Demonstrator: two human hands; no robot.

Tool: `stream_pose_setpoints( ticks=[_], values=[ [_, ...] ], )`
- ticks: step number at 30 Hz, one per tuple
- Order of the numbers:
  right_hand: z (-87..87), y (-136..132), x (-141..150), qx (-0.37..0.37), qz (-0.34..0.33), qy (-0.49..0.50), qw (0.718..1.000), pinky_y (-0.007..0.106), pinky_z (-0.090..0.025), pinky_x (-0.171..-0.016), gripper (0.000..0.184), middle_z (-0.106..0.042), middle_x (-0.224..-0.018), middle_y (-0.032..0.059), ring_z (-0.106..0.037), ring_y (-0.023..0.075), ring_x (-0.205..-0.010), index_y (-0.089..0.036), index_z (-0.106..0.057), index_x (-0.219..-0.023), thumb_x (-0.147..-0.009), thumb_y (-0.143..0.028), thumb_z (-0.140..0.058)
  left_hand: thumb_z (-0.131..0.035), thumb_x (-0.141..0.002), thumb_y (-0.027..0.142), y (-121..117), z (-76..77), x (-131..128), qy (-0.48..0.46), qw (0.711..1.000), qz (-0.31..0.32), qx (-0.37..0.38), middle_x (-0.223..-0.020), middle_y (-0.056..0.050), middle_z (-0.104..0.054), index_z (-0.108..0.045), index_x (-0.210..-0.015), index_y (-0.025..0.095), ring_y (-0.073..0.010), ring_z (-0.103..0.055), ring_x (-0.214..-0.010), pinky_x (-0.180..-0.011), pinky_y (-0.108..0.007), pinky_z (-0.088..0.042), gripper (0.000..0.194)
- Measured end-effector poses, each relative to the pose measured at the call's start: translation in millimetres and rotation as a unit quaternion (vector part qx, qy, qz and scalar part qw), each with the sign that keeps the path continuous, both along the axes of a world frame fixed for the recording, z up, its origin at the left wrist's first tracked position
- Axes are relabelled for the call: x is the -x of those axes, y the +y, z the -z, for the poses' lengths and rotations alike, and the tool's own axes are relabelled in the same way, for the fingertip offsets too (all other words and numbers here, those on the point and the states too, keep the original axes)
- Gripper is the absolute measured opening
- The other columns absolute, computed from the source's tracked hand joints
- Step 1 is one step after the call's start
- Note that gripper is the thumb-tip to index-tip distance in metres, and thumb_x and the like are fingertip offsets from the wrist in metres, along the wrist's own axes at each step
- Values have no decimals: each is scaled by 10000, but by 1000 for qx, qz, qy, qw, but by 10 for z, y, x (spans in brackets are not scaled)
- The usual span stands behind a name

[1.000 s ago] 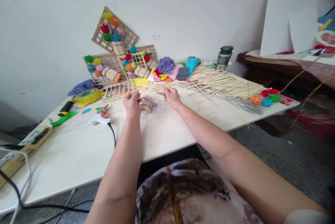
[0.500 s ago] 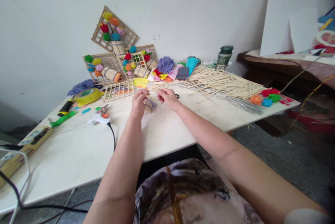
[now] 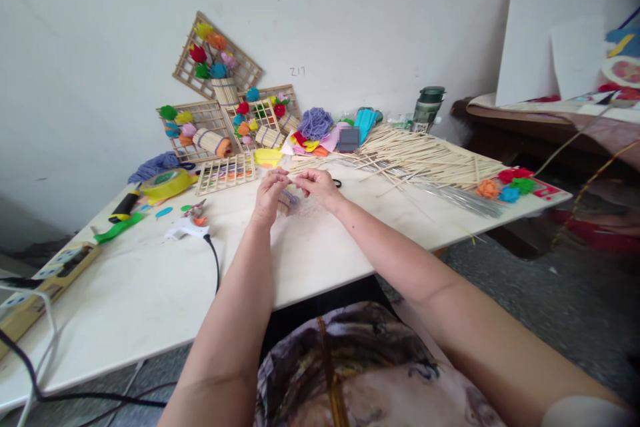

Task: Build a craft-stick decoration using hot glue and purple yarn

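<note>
My left hand (image 3: pixel 271 196) and my right hand (image 3: pixel 317 186) meet above the middle of the table, fingertips close together or touching. Both are closed in a pinch; anything between the fingers is too small to make out. Just beneath and behind them lies a small bundle of short sticks (image 3: pixel 284 206), bound with purple yarn (image 3: pixel 294 198) and partly covered by my left hand. A black ring, perhaps a scissors handle (image 3: pixel 337 183), peeks out beyond my right hand.
Stick lattices with felt flowers (image 3: pixel 219 70) lean at the back. Long thin sticks (image 3: pixel 425 154) and silvery wires (image 3: pixel 455 197) spread rightward. To the left are a white glue gun (image 3: pixel 187 230), yellow tape (image 3: pixel 167 185), a utility knife (image 3: pixel 125 206) and a power strip (image 3: pixel 50 280).
My two hands have come together from apart, the left moving right and the right moving left. My left hand now covers more of the stick bundle.
</note>
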State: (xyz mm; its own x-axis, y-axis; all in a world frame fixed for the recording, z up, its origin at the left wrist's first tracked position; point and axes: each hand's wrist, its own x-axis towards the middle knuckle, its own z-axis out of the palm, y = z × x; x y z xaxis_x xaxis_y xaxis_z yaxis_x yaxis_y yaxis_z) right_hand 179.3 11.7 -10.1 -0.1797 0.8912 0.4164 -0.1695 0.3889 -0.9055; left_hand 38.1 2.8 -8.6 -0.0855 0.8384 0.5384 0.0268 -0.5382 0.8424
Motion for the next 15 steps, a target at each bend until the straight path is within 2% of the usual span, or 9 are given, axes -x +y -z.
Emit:
stream_pose_setpoints(
  ticks=[5,11,15],
  values=[
    [-6,-10,-12,-8,7,-21,1000,212,-337,-435,309,-502,-526,-56,-395,58,-432,-161,-564,-645,-634,-445,-685,-605,-659,231,10,21,13,21,1000,1,-6,-921,-56,-611,-611,-616,190,-222,-522,-1039,-894,-336,-394,60],
    [16,1,-37,-53,11,-91,994,220,-318,-461,294,-447,-477,-68,-394,77,-440,-175,-501,-658,-741,-440,-597,-607,-656,282,-3,19,12,46,999,6,-4,-960,-44,-602,-620,-643,200,-233,-498,-1085,-970,-361,-346,84],
    [43,17,-37,-125,81,-154,977,224,-327,-523,238,-467,-538,-49,-418,93,-511,-185,-468,-673,-803,-373,-532,-605,-664,301,-38,-14,-13,46,999,4,0,-939,-49,-604,-631,-629,207,-239,-506,-1073,-987,-384,-339,105]
  ],
)
